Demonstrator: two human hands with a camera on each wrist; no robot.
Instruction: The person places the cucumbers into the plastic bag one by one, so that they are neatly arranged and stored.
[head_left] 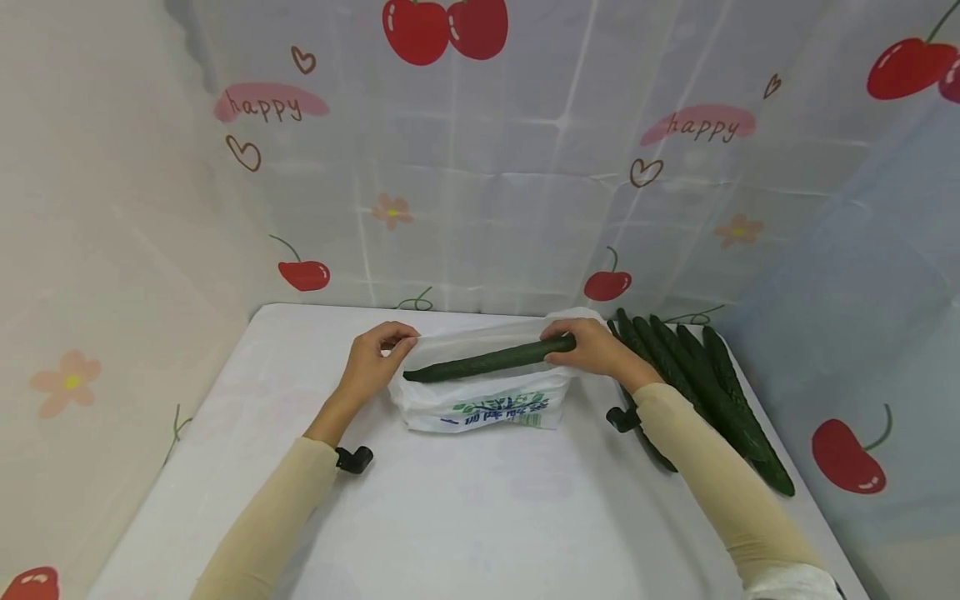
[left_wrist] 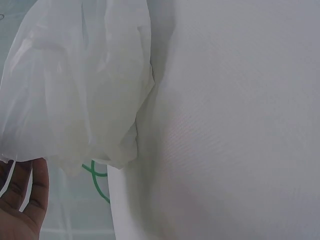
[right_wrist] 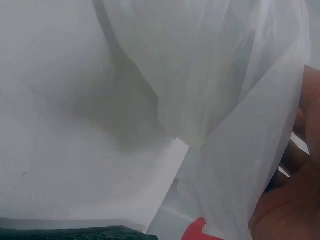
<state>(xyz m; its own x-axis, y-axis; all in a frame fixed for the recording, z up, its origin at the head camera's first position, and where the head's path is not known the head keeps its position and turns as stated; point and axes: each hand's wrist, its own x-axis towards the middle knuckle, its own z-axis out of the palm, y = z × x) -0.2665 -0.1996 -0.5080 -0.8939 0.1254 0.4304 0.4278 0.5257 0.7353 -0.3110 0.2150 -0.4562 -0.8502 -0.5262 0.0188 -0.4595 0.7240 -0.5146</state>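
Note:
A white plastic bag [head_left: 480, 408] with green and blue print stands on the table, its mouth spread. My left hand [head_left: 373, 357] pinches the left edge of the bag's mouth; in the left wrist view, that hand's fingers [left_wrist: 36, 192] show at the bag's edge. Across the bag's opening lies a long dark green cucumber [head_left: 487, 362], tilted up to the right. Its right end is gripped by my right hand [head_left: 592, 346], which is at the bag's right side. The right wrist view shows the right hand [right_wrist: 295, 195] beside the translucent plastic, with the held cucumber mostly hidden there.
Several more cucumbers [head_left: 705, 383] lie side by side on the right of the white table [head_left: 465, 517], partly beneath the right forearm. A printed curtain [head_left: 495, 183] hangs behind the table's back edge and along both sides.

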